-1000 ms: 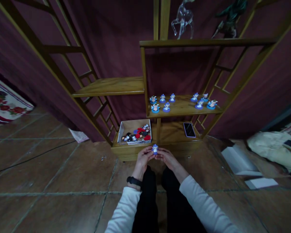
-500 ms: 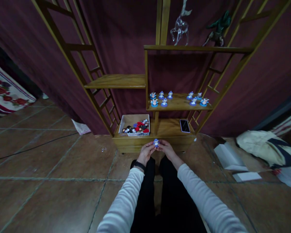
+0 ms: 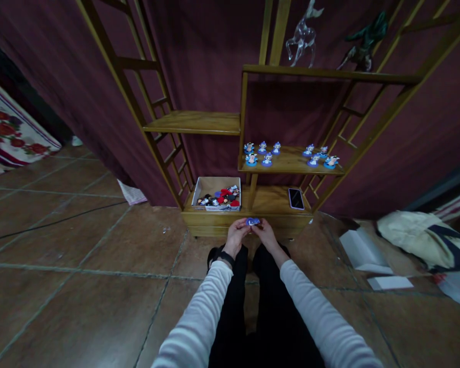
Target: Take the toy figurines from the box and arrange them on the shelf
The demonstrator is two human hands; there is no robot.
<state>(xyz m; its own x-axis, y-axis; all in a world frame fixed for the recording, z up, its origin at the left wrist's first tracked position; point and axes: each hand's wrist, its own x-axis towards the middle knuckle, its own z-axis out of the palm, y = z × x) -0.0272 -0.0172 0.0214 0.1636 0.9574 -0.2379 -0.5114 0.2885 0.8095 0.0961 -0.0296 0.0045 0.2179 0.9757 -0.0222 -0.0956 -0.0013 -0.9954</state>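
Note:
Between my two hands is a small purple-and-white figurine point(image 3: 252, 222), tipped on its side in front of the wooden shelf unit. My left hand point(image 3: 236, 236) pinches its purple base end, and my right hand point(image 3: 266, 234) has its fingers closed on the other end. Just beyond them, on the bottom board, a cardboard box point(image 3: 198, 190) holds a jumble of small red, black and white figurines point(image 3: 226, 197). On the middle shelf point(image 3: 287, 162), similar figurines stand upright in a left group point(image 3: 267, 159) and a right group point(image 3: 313, 160).
A phone point(image 3: 296, 198) lies on the bottom board at right. On the top shelf point(image 3: 329, 74) stand a clear glass deer point(image 3: 303, 38) and a dark green statue point(image 3: 368, 41). A cream bag point(image 3: 417, 237) and a white box point(image 3: 364, 250) sit on the floor at right.
The figurine has turned from upright to lying on its side between my fingers. My view has shifted slightly, and both hands still hold the figurine.

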